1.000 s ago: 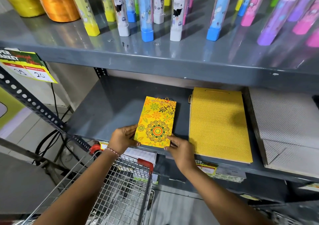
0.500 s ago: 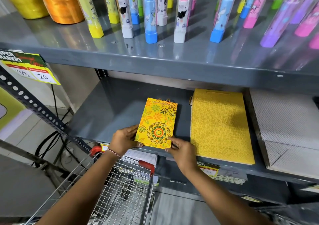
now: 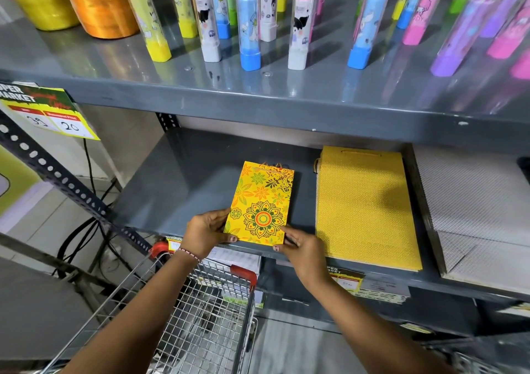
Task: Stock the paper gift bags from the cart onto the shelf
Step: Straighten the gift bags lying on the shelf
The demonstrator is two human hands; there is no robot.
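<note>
A small yellow floral gift bag stack [image 3: 262, 201] lies flat on the grey middle shelf [image 3: 177, 190], its near edge at the shelf's front lip. My left hand [image 3: 205, 231] grips its near left corner, thumb on top. My right hand [image 3: 304, 244] pinches its near right corner. To its right lies a stack of larger plain yellow patterned bags [image 3: 364, 207]. Below my arms stands the wire cart [image 3: 198, 316] with red handle ends; what it holds is not discernible.
A stack of white patterned bags [image 3: 473, 215] fills the shelf's right end. The upper shelf [image 3: 258, 92] carries several coloured tubes and two ribbon rolls [image 3: 97, 3]. Price tags hang on the shelf edges. A perforated upright [image 3: 57, 178] slants at left, cables behind it.
The floral bags and both hands have stayed almost in place on the shelf's front; my right fingers shifted slightly along the near right corner.
</note>
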